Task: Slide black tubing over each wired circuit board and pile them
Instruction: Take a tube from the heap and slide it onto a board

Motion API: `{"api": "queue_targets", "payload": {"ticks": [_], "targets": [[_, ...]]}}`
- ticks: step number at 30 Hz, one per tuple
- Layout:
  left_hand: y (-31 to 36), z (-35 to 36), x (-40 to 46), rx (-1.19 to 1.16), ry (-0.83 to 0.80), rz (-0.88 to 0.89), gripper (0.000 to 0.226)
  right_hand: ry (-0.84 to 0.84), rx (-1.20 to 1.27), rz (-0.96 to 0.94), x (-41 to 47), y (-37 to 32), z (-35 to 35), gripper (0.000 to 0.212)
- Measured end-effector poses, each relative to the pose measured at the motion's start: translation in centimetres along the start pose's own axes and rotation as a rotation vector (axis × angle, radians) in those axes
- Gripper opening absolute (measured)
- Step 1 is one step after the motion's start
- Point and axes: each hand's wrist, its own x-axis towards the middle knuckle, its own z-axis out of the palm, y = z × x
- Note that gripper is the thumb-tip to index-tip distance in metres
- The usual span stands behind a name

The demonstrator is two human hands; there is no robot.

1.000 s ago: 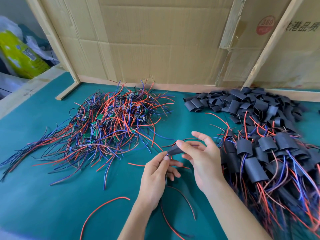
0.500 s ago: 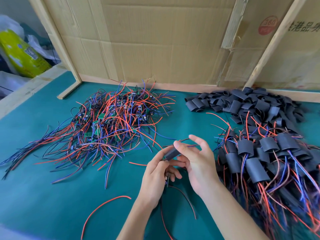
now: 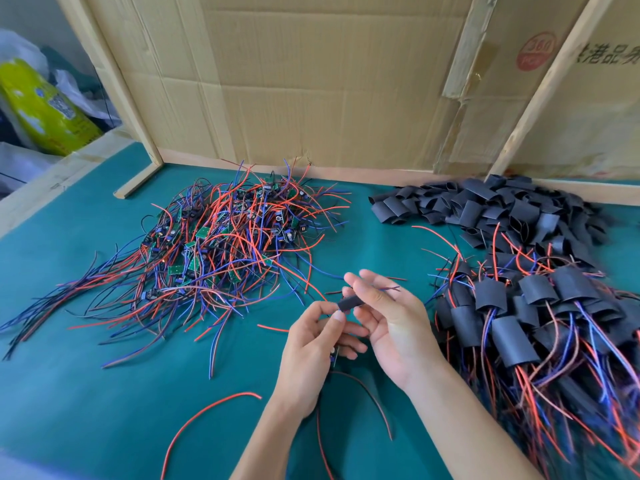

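At center, the left hand (image 3: pixel 317 344) and right hand (image 3: pixel 391 320) pinch 1 black tube (image 3: pixel 349 302) (wires trailing). Bare boards (image 3: pixel 221 244) lie upper left, loose tubes (image 3: pixel 485 209) upper right, sleeved boards (image 3: pixel 526 323) right.

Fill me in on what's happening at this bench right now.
A person is sleeving wired circuit boards. The right hand and left hand together hold one black tube above the green mat, wires poking out past the right fingers. Bare wired boards lie piled to the left, empty tubes at the back right, and finished sleeved boards heaped on the right.
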Motion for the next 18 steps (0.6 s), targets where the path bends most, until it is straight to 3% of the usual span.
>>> {"api": "queue_targets", "payload": {"ticks": [4, 8, 13, 16, 18], "targets": [[0.01, 0.11, -0.06, -0.011, 0.019, -0.015, 0.029, -0.116, 0.094, 0.056, 0.06, 0.03, -0.52, 0.047], [0.02, 0.27, -0.17, 0.088, 0.035, 0.029, 0.037, -0.135, 0.142, 0.096, 0.12, 0.10, -0.71, 0.045], [0.05, 0.28, -0.29, 0.155, 0.043, 0.055, 0.040, -0.134, 0.131, 0.177, 0.03, 0.19, -0.45, 0.027], [0.16, 0.22, -0.24, 0.078, 0.026, 0.031, 0.036, -0.104, -0.009, 0.085, 0.12, -0.05, -0.40, 0.016], [0.26, 0.18, -0.16, 0.005, 0.021, 0.014, 0.032, -0.049, -0.071, 0.006, 0.28, -0.27, -0.43, 0.021]]}}
